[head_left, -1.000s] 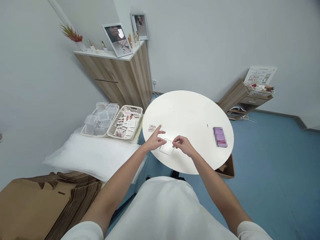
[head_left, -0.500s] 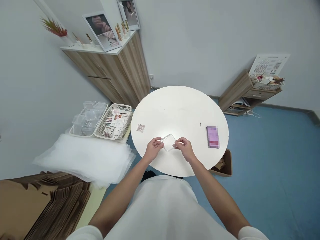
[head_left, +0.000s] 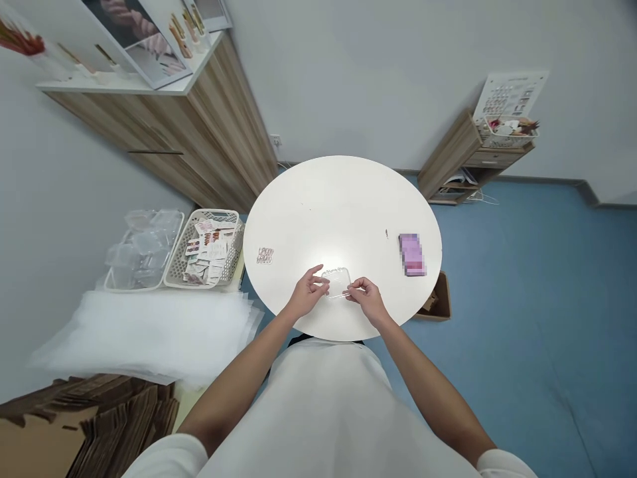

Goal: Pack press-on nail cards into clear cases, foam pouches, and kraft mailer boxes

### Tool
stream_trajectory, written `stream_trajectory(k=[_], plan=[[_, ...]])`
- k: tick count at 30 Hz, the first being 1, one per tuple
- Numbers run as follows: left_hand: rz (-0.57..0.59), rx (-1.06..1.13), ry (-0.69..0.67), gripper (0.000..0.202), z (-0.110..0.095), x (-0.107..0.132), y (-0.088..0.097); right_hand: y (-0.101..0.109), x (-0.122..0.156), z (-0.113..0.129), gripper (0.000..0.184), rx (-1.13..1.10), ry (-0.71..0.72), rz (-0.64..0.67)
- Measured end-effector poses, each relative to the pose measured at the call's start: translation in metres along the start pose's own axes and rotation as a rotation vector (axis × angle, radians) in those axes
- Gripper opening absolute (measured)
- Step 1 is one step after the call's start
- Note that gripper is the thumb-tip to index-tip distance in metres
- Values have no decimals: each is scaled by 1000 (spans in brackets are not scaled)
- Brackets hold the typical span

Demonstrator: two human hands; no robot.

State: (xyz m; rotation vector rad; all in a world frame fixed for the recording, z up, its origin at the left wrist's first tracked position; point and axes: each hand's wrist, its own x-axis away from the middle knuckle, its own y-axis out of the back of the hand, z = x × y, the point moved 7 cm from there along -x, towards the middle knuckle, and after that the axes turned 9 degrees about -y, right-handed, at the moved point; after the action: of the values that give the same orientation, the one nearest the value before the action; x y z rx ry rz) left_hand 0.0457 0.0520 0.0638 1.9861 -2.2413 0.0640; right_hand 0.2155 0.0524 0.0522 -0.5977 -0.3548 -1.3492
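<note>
A small clear plastic box (head_left: 337, 283) is between my two hands, over the near part of the round white table (head_left: 343, 199). My left hand (head_left: 309, 292) pinches its left edge with thumb and fingers. At the lower right corner, my right hand (head_left: 367, 296) grips it between thumb and fingertips. Whether the box rests on the table I cannot tell. To the left on the table lies a small sheet of press-on nails (head_left: 265, 255). A purple pack (head_left: 413, 255), blurred over, lies at the right side, with a tiny dark item (head_left: 387, 234) near it.
Left of the table stand a white basket of printed packets (head_left: 206, 255) and a basket of clear plastic boxes (head_left: 142, 252). White foam sheets (head_left: 149, 335) and folded cardboard (head_left: 89, 425) lie nearer. A cabinet (head_left: 219, 126) and a shelf (head_left: 450, 156) stand behind; a cardboard box (head_left: 440, 302) is at right.
The clear box has turned slightly and now sits straighter between my hands, both still on it. My head view has shifted, so the table appears further left and higher.
</note>
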Motion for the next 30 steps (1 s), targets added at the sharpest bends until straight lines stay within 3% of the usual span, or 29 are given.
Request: stream_trajectory(k=[7, 11, 16, 23, 30], plan=[[59, 104, -5, 48, 1, -13, -1, -1, 6, -2, 23, 35, 81, -59], [59, 138, 27, 49, 7, -16, 2, 0, 13, 12, 35, 313, 269, -54], [150, 184, 45, 54, 11, -14, -4, -10, 20, 30, 50, 775, 451, 104], [189, 141, 17, 51, 10, -11, -8, -14, 17, 38, 39, 919, 537, 106], [264, -30, -61, 99, 7, 0, -12, -5, 17, 33, 42, 863, 559, 105]])
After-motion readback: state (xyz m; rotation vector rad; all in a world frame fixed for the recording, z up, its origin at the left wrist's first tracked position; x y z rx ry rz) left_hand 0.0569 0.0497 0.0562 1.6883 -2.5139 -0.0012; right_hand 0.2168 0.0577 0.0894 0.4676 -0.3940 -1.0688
